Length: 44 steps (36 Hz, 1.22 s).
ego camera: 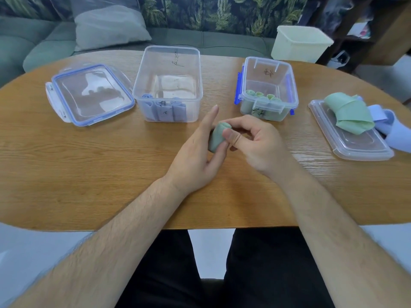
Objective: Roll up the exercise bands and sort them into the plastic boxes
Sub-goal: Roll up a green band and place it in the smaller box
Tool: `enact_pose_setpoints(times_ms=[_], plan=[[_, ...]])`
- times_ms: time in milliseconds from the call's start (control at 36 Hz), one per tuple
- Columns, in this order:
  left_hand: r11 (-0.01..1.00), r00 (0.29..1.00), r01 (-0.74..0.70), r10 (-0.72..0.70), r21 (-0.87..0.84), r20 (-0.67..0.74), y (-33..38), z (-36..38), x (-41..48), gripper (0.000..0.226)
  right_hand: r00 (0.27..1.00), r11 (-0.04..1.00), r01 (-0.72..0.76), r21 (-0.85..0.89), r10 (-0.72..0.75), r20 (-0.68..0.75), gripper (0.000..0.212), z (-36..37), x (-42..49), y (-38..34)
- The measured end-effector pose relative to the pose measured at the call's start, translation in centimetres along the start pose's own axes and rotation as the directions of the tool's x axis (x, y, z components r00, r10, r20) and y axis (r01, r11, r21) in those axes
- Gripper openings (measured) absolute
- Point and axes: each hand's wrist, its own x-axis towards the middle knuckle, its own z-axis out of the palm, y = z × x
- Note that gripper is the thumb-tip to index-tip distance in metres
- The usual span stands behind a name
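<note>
A rolled green band (216,138) sits between both hands at the middle of the wooden table (89,163). My left hand (198,154) holds it from the left, index finger pointing straight out and thumb under the roll. My right hand (251,141) pinches the roll's top end with thumb and curled fingers. Behind them the larger clear box (168,84) holds rolled blue bands (163,108). To its right the smaller clear box with blue clips (266,87) holds several rolled green bands (263,103).
A blue-rimmed lid (89,94) lies at the left. A clear lid (351,138) at the right carries a loose green band (349,114) beside a loose blue band (391,125). A pale yellow tub (300,43) and a sofa (33,41) stand behind the table.
</note>
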Motion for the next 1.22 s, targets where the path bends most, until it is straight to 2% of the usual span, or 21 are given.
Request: enact_pose_setpoints(times_ms=[83,139,250,333,444,528,611,694,778,861,944,1000,1083,1167,1222], plan=[[0.999,1.000,-0.002,0.002,-0.043,0.005,0.2,0.2,0.0,0.062,0.999,0.998,-0.022,0.055,0.024,-0.034,0.007,-0.6,0.0,-0.1],[0.996,0.999,0.033,-0.031,-0.077,0.026,0.3,0.3,0.2,0.055,0.996,0.994,-0.047,0.094,0.054,-0.070,0.012,-1.0,-0.1,-0.1],[0.993,0.980,0.111,-0.101,-0.049,0.171,0.2,0.8,0.5,0.036,0.992,0.993,-0.070,0.094,0.079,-0.095,0.011,-1.8,-0.4,0.3],[0.998,0.986,0.065,-0.067,0.021,0.152,0.6,1.8,0.5,0.033,0.992,0.995,-0.080,0.053,0.085,-0.098,0.013,-2.4,-0.4,0.6],[0.995,0.991,0.020,-0.032,0.095,0.129,0.8,3.2,1.2,0.040,0.993,0.994,-0.100,-0.044,0.097,-0.069,0.012,-4.0,-0.4,0.6],[0.993,0.990,-0.016,-0.001,0.120,0.140,0.7,4.0,2.1,0.039,0.985,0.980,-0.166,-0.111,0.169,0.019,0.011,-6.0,0.1,-0.3],[0.987,0.989,-0.069,0.049,0.143,0.139,0.7,5.0,3.3,0.035,0.964,0.963,-0.260,-0.073,0.264,0.044,0.023,-8.2,1.0,-1.6],[0.976,0.987,-0.139,0.121,0.171,0.110,1.0,6.3,4.8,0.032,0.948,0.944,-0.308,-0.122,0.315,0.046,0.014,-9.9,2.4,-2.6],[0.975,0.987,-0.159,0.156,0.154,0.030,1.3,7.5,6.0,0.034,0.936,0.930,-0.333,-0.156,0.346,0.061,0.014,-11.4,3.9,-3.3],[0.985,0.990,-0.126,0.132,0.118,-0.042,1.4,8.5,7.1,0.037,0.931,0.912,-0.323,-0.253,0.354,0.087,0.015,-12.7,5.4,-4.6],[0.995,0.998,-0.024,0.030,0.096,-0.055,1.6,9.4,7.8,0.068,0.952,0.896,-0.268,-0.354,0.302,0.044,0.015,-13.9,7.4,-5.8],[0.988,0.997,0.039,-0.027,0.153,-0.075,1.7,10.0,7.9,0.083,0.971,0.860,-0.227,-0.458,0.233,-0.045,0.013,-14.9,9.4,-6.1],[0.956,0.996,0.021,0.006,0.293,-0.092,1.5,10.9,7.8,0.073,0.988,0.757,-0.152,-0.635,0.100,-0.117,0.014,-16.2,12.1,-5.9],[0.920,0.995,-0.047,0.079,0.389,-0.067,0.6,11.8,7.6,0.059,0.996,0.605,-0.077,-0.792,0.081,-0.036,0.020,-16.3,13.7,-4.8],[0.900,0.996,-0.061,0.085,0.432,-0.036,0.1,12.2,7.7,0.057,0.996,0.508,-0.014,-0.861,0.081,0.032,0.024,-16.0,14.6,-3.4]])
